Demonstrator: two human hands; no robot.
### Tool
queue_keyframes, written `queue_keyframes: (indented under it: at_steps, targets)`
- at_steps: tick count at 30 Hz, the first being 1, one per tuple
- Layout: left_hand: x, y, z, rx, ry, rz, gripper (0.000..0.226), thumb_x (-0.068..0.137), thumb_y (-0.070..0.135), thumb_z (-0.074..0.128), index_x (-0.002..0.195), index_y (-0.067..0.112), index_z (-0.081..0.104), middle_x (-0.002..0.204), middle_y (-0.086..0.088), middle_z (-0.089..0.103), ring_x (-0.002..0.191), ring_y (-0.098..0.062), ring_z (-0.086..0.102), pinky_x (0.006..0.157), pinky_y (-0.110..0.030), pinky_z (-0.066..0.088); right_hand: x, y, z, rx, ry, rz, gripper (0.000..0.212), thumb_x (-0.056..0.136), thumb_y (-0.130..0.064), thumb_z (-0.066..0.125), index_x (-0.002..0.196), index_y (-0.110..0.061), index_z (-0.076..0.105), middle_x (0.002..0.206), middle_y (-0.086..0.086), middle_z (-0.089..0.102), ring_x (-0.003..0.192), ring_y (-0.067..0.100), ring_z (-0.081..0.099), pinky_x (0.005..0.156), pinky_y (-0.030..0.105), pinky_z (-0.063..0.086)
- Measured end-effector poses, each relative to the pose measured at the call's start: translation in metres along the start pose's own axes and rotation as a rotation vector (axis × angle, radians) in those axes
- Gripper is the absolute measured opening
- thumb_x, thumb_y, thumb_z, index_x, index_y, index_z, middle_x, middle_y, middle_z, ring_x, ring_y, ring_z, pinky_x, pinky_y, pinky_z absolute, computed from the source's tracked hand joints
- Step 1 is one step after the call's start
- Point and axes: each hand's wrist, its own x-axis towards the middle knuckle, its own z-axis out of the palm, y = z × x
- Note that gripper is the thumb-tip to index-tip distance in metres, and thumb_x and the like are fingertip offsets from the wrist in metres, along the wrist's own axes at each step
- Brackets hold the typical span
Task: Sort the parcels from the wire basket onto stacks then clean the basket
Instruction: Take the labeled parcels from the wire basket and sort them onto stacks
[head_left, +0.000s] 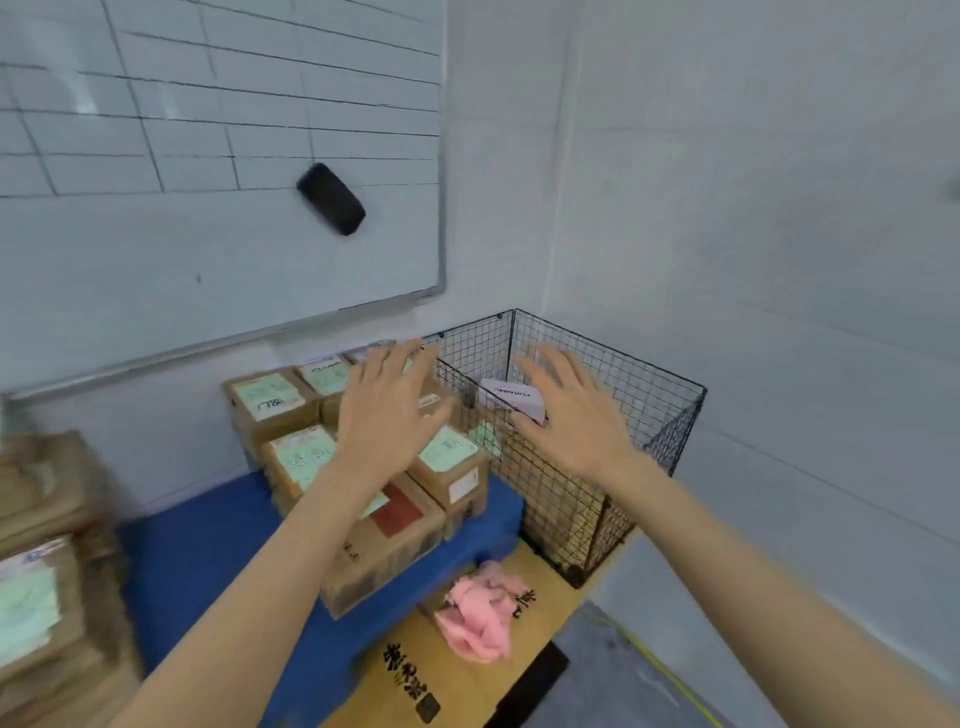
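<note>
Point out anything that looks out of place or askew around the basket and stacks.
A pink cloth lies crumpled on the flattened cardboard near the wire basket. The black eraser sits askew on the whiteboard. A white parcel lies tilted inside the basket.

Two hands: left hand (384, 415), right hand (566, 421). One basket (623, 395) containing two visible parcels: one white parcel (511, 400), one green-labelled parcel (485, 435). At least six brown boxes (270, 402) on one blue pad (208, 545). One blurred stack (47, 571), count indeterminate. One pink cloth (480, 613), one whiteboard (156, 249), one eraser (331, 198).
</note>
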Motion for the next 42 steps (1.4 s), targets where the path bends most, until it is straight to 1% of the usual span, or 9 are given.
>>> queue_keyframes:
  at_steps: [3, 6, 11, 16, 24, 30, 34, 39, 42]
  targets:
    - [0.023, 0.047, 0.027, -0.016, -0.051, 0.012, 0.062, 0.094, 0.053, 0.049, 0.147, 0.023, 0.042, 0.154, -0.002, 0.040, 0.141, -0.027, 0.033, 0.114, -0.045, 0.026, -0.006, 0.058, -0.008, 0.009, -0.013, 0.049, 0.070, 0.098, -0.050, 0.048, 0.157, -0.029, 0.017, 0.166, 0.004, 0.006, 0.153, 0.026, 0.002, 0.121, 0.048, 0.013]
    - [0.045, 0.082, 0.050, -0.016, -0.082, 0.043, 0.066, 0.089, 0.056, 0.041, 0.146, 0.023, 0.043, 0.152, -0.004, 0.043, 0.140, -0.027, 0.035, 0.113, -0.045, 0.027, -0.009, 0.105, -0.014, 0.018, -0.015, 0.091, 0.071, 0.099, -0.050, 0.047, 0.158, -0.029, 0.014, 0.167, 0.004, 0.005, 0.153, 0.026, 0.000, 0.122, 0.046, 0.010]
    - [0.086, 0.119, 0.087, 0.005, -0.126, 0.065, 0.063, 0.095, 0.053, 0.049, 0.150, 0.025, 0.036, 0.155, -0.004, 0.037, 0.142, -0.026, 0.032, 0.116, -0.045, 0.025, -0.001, 0.170, -0.012, 0.026, -0.011, 0.159, 0.074, 0.098, -0.052, 0.046, 0.158, -0.027, 0.010, 0.167, 0.003, 0.006, 0.153, 0.025, 0.001, 0.122, 0.047, 0.010]
    - [0.121, 0.137, 0.130, -0.021, -0.144, 0.026, 0.064, 0.094, 0.051, 0.051, 0.150, 0.024, 0.036, 0.156, -0.004, 0.036, 0.144, -0.025, 0.029, 0.116, -0.046, 0.025, 0.026, 0.229, 0.006, 0.045, -0.022, 0.166, 0.076, 0.097, -0.051, 0.049, 0.159, -0.027, 0.010, 0.166, 0.003, 0.008, 0.153, 0.025, 0.003, 0.122, 0.046, 0.012]
    - [0.194, 0.141, 0.203, -0.010, -0.157, -0.097, 0.061, 0.096, 0.051, 0.049, 0.150, 0.027, 0.034, 0.156, -0.001, 0.035, 0.144, -0.024, 0.029, 0.117, -0.045, 0.023, 0.121, 0.309, 0.046, 0.039, -0.111, 0.061, 0.075, 0.098, -0.049, 0.048, 0.158, -0.026, 0.011, 0.166, 0.004, 0.009, 0.153, 0.025, 0.003, 0.121, 0.047, 0.014]
    - [0.234, 0.137, 0.239, 0.022, -0.193, -0.191, 0.064, 0.095, 0.054, 0.049, 0.151, 0.027, 0.034, 0.157, 0.000, 0.034, 0.145, -0.023, 0.029, 0.118, -0.044, 0.021, 0.186, 0.339, 0.086, 0.077, -0.210, -0.042, 0.076, 0.097, -0.049, 0.050, 0.158, -0.027, 0.011, 0.166, 0.004, 0.009, 0.153, 0.025, 0.003, 0.121, 0.048, 0.013]
    - [0.242, 0.129, 0.253, 0.055, -0.218, -0.266, 0.065, 0.093, 0.052, 0.053, 0.150, 0.028, 0.035, 0.158, 0.000, 0.034, 0.145, -0.024, 0.029, 0.117, -0.045, 0.024, 0.219, 0.339, 0.119, 0.142, -0.283, -0.140, 0.078, 0.095, -0.047, 0.056, 0.158, -0.028, 0.014, 0.165, 0.004, 0.013, 0.153, 0.024, 0.008, 0.120, 0.048, 0.015]
    - [0.248, 0.126, 0.267, 0.076, -0.232, -0.348, 0.064, 0.092, 0.050, 0.055, 0.149, 0.024, 0.038, 0.155, -0.003, 0.037, 0.142, -0.026, 0.033, 0.113, -0.047, 0.031, 0.266, 0.329, 0.162, 0.195, -0.425, -0.287, 0.079, 0.094, -0.046, 0.057, 0.157, -0.025, 0.014, 0.163, 0.005, 0.018, 0.150, 0.026, 0.016, 0.118, 0.051, 0.025]
    - [0.246, 0.132, 0.279, 0.071, -0.279, -0.426, 0.064, 0.093, 0.048, 0.054, 0.149, 0.023, 0.037, 0.155, -0.002, 0.036, 0.140, -0.027, 0.034, 0.110, -0.046, 0.035, 0.284, 0.318, 0.191, 0.266, -0.497, -0.374, 0.075, 0.095, -0.047, 0.056, 0.156, -0.023, 0.020, 0.160, 0.005, 0.025, 0.145, 0.027, 0.026, 0.113, 0.049, 0.033]
